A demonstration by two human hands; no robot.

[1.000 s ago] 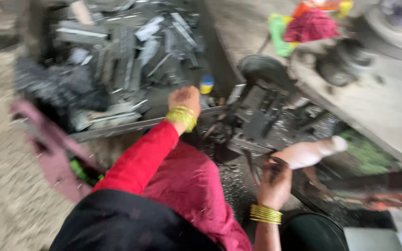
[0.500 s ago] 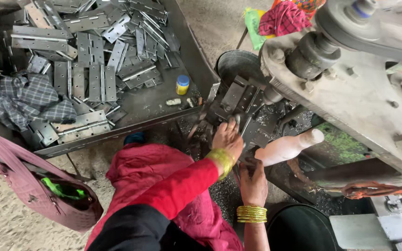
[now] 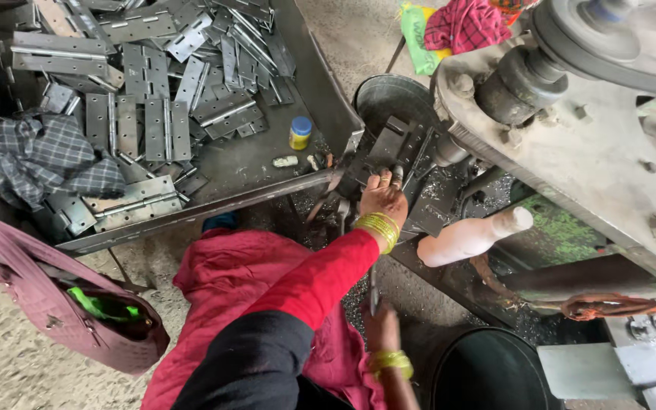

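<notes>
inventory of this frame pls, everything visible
hinge plates: many, grey, heaped in tray
tray: one, dark metal, upper left
checked cloth: one, grey, tray's left
small bottle: one, yellow with blue cap, in tray
press machine: one, grey, right
handle: one, pale, beside machine
bag: one, maroon, lower left
bucket: one, black, bottom
left hand: on machine bed
right hand: grips thin rod
</notes>
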